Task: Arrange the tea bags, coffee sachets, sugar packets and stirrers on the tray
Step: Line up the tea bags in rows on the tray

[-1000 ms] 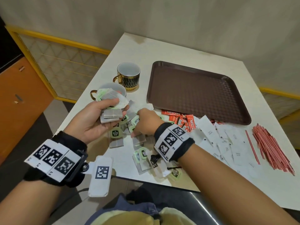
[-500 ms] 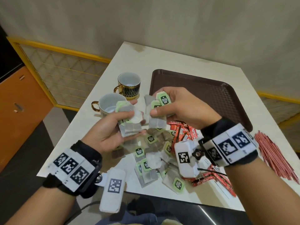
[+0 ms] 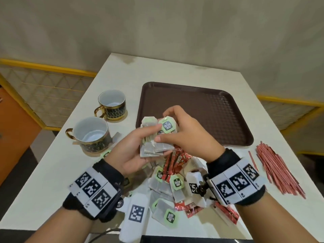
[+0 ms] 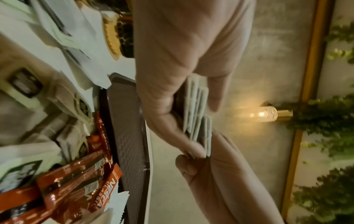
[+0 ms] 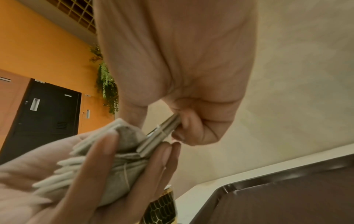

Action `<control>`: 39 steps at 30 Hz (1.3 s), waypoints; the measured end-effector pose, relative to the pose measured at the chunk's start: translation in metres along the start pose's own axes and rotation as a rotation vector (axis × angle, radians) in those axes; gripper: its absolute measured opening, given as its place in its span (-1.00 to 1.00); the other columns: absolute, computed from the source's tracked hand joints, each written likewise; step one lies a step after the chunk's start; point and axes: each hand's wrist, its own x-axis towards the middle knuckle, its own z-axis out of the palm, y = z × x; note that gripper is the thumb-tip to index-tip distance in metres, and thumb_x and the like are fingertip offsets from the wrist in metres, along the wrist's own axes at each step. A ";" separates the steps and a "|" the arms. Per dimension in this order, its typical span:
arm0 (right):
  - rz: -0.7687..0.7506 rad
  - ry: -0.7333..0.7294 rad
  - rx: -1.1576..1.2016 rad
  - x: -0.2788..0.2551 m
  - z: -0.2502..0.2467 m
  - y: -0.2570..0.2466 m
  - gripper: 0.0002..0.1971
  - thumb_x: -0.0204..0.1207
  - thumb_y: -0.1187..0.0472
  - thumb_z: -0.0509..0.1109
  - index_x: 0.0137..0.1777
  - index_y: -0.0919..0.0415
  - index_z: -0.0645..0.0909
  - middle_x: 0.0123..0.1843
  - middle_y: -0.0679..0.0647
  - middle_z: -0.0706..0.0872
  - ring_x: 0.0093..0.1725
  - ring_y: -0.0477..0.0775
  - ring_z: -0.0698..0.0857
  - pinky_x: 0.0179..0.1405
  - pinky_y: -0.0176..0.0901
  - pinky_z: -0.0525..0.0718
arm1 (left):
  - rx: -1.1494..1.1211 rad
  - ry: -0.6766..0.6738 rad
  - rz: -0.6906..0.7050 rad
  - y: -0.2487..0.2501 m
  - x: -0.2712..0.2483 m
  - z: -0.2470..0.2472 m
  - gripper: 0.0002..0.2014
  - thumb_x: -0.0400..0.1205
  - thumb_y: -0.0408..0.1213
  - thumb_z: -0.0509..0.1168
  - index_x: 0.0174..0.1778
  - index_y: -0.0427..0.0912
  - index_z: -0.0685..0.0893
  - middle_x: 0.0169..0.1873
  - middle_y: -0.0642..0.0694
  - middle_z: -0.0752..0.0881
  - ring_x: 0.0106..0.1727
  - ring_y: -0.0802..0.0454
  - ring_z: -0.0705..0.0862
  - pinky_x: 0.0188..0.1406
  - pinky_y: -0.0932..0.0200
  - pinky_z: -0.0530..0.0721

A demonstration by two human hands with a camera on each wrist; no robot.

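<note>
Above the table's near edge, our left hand [image 3: 133,151] grips the tea-bag stack [image 3: 154,148] while our right hand [image 3: 182,134] pinches more onto it; next, we judge, the empty brown tray [image 3: 228,137].

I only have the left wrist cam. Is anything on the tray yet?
Observer: No. In the head view the tray holds nothing.
Operator: What is the right hand doing?
Observer: The right hand pinches green-tagged tea bags against the tea bag stack that the left hand holds.
Operator: Stirrers?
Observer: The red stirrers lie in a pile on the table, to the right of the tray, with no hand on them.
</note>
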 end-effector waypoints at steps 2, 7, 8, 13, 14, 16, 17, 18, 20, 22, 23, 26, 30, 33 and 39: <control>0.005 0.011 0.009 0.002 -0.010 0.008 -0.42 0.28 0.00 0.68 0.21 0.03 0.47 0.00 -0.10 0.67 -0.13 -0.17 0.67 -0.17 -0.22 0.68 | 0.033 0.043 0.017 -0.004 0.014 0.006 -0.66 0.52 -0.38 0.29 0.22 -0.30 0.66 -0.09 -0.27 0.82 -0.20 -0.07 0.83 -0.18 0.04 0.82; 0.077 -0.021 0.243 0.005 -0.053 0.028 -0.52 0.34 0.03 0.63 0.22 0.06 0.57 -0.17 0.00 0.68 -0.32 -0.13 0.63 -0.35 -0.23 0.60 | 0.102 0.080 0.084 -0.009 0.042 0.014 -0.61 0.65 -0.43 0.26 0.43 -0.27 0.58 0.25 -0.36 0.72 0.13 -0.17 0.77 0.08 0.02 0.76; 0.097 -0.003 0.299 0.007 -0.062 0.032 -0.58 0.42 0.04 0.58 0.23 0.09 0.59 -0.21 0.01 0.66 -0.34 -0.15 0.61 -0.38 -0.27 0.57 | 0.124 0.088 0.105 -0.010 0.047 0.017 -0.60 0.64 -0.43 0.27 0.42 -0.24 0.59 0.26 -0.34 0.72 0.16 -0.17 0.76 0.09 0.02 0.75; 0.091 -0.006 0.315 0.026 -0.077 0.047 -0.85 0.49 0.31 0.52 0.03 0.30 0.71 -0.32 0.14 0.68 -0.46 0.02 0.55 -0.57 -0.30 0.50 | 0.236 0.097 0.167 -0.017 0.068 0.031 -0.60 0.56 -0.39 0.34 0.35 -0.18 0.66 0.20 -0.27 0.76 0.11 -0.08 0.78 0.05 0.09 0.78; 0.097 -0.010 0.320 0.030 -0.080 0.050 -0.88 0.48 0.36 0.52 -0.01 0.34 0.71 -0.34 0.15 0.67 -0.51 -0.03 0.55 -0.59 -0.31 0.48 | 0.250 0.101 0.164 -0.018 0.072 0.033 -0.59 0.56 -0.38 0.35 0.37 -0.19 0.65 0.21 -0.28 0.76 0.13 -0.09 0.77 0.05 0.09 0.78; 0.141 0.011 0.343 0.036 -0.091 0.057 -0.90 0.47 0.39 0.53 -0.04 0.36 0.72 -0.35 0.13 0.71 -0.51 -0.12 0.62 -0.59 -0.35 0.52 | 0.253 0.124 0.164 -0.019 0.079 0.034 -0.58 0.55 -0.38 0.36 0.36 -0.20 0.64 0.21 -0.28 0.76 0.14 -0.11 0.77 0.02 0.09 0.79; 0.161 0.035 0.355 0.038 -0.099 0.060 -0.89 0.47 0.38 0.53 -0.04 0.36 0.72 -0.30 0.15 0.75 -0.45 -0.12 0.68 -0.56 -0.36 0.56 | 0.251 0.150 0.176 -0.018 0.082 0.035 -0.58 0.52 -0.37 0.38 0.34 -0.19 0.66 0.20 -0.28 0.77 0.12 -0.10 0.78 -0.05 0.10 0.79; 0.175 0.069 0.371 0.040 -0.107 0.063 -0.89 0.47 0.36 0.53 -0.04 0.34 0.72 -0.23 0.16 0.79 -0.37 -0.09 0.72 -0.50 -0.35 0.60 | 0.254 0.186 0.191 -0.017 0.084 0.034 -0.58 0.49 -0.36 0.40 0.31 -0.16 0.68 0.18 -0.26 0.78 0.09 -0.08 0.79 -0.09 0.11 0.78; 0.184 0.120 0.427 0.042 -0.124 0.067 -0.93 0.47 0.35 0.53 -0.08 0.27 0.71 -0.16 0.12 0.83 -0.29 -0.08 0.76 -0.41 -0.31 0.65 | 0.274 0.248 0.229 -0.014 0.089 0.032 -0.58 0.44 -0.32 0.45 0.25 -0.12 0.72 0.15 -0.24 0.79 0.06 -0.07 0.80 -0.08 0.09 0.76; 0.182 0.057 0.477 0.043 -0.133 0.067 -0.93 0.45 0.35 0.54 -0.14 0.21 0.70 -0.15 0.08 0.84 -0.23 -0.07 0.80 -0.29 -0.25 0.71 | 0.300 0.290 0.261 -0.010 0.091 0.031 -0.58 0.40 -0.28 0.47 0.21 -0.10 0.74 0.13 -0.22 0.80 0.06 -0.07 0.81 -0.05 0.09 0.77; 0.186 -0.016 0.504 0.043 -0.132 0.065 -0.91 0.43 0.36 0.53 -0.16 0.20 0.70 -0.15 0.08 0.84 -0.18 -0.03 0.82 -0.21 -0.19 0.75 | 0.305 0.295 0.273 -0.007 0.093 0.032 -0.58 0.39 -0.27 0.48 0.21 -0.11 0.73 0.13 -0.22 0.80 0.08 -0.08 0.80 -0.04 0.09 0.77; 0.217 -0.158 0.529 0.047 -0.116 0.057 -0.89 0.41 0.40 0.53 -0.11 0.26 0.70 -0.15 0.14 0.83 -0.12 0.07 0.84 -0.07 -0.06 0.83 | 0.292 0.258 0.301 0.005 0.095 0.033 -0.62 0.44 -0.29 0.45 0.20 -0.18 0.70 0.14 -0.26 0.79 0.11 -0.12 0.79 -0.05 0.08 0.77; 0.216 -0.094 0.480 0.064 -0.093 0.048 -0.85 0.38 0.40 0.57 -0.06 0.35 0.72 -0.14 0.22 0.81 -0.17 0.11 0.78 -0.13 -0.09 0.74 | 0.347 0.241 0.327 0.018 0.094 0.028 -0.60 0.50 -0.23 0.41 0.27 -0.22 0.67 0.12 -0.24 0.80 0.12 -0.12 0.79 0.01 0.05 0.75; 0.209 -0.044 0.483 0.078 -0.083 0.041 -0.88 0.36 0.44 0.57 -0.12 0.38 0.72 -0.22 0.25 0.79 -0.20 0.23 0.68 -0.18 -0.02 0.60 | 0.368 0.271 0.348 0.027 0.097 0.018 -0.62 0.56 -0.17 0.37 0.29 -0.18 0.67 0.12 -0.20 0.80 0.13 -0.11 0.79 0.02 0.05 0.73; 0.258 -0.039 0.473 0.122 -0.077 0.025 -0.88 0.40 0.56 0.50 -0.15 0.41 0.65 -0.40 0.10 0.74 -0.47 -0.07 0.74 -0.52 -0.30 0.67 | 0.126 0.344 0.292 0.053 0.106 0.002 -0.72 0.67 -0.27 0.29 0.28 -0.25 0.66 0.06 -0.21 0.82 -0.07 0.00 0.83 -0.31 0.19 0.77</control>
